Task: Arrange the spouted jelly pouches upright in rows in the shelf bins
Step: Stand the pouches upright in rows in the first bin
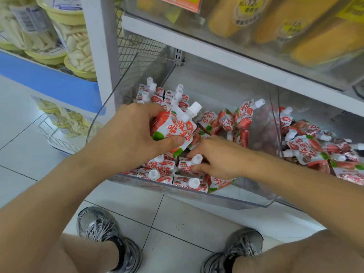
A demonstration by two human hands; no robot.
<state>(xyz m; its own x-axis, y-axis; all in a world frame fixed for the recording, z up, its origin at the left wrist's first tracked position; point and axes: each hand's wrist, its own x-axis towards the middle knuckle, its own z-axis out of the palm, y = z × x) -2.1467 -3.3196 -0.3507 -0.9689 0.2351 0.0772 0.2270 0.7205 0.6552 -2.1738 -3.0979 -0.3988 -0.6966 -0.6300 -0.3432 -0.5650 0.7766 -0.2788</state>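
Observation:
A clear plastic shelf bin (197, 196) holds many red-and-white strawberry jelly pouches with white spouts. My left hand (130, 133) grips one pouch (175, 127) above the bin, spout pointing up and right. My right hand (218, 158) reaches into the bin's front and pinches an upright pouch (188, 164) in the front rows. More pouches stand upright at the bin's back left (157, 93). A loose heap of pouches (232, 121) lies in the bin's right half.
A second bin (319, 146) on the right holds a jumble of the same pouches. The shelf above carries yellow packages (295, 22). Left, tubs of white snacks (76, 44) sit on a blue-edged shelf. My shoes (106, 239) stand on the tiled floor below.

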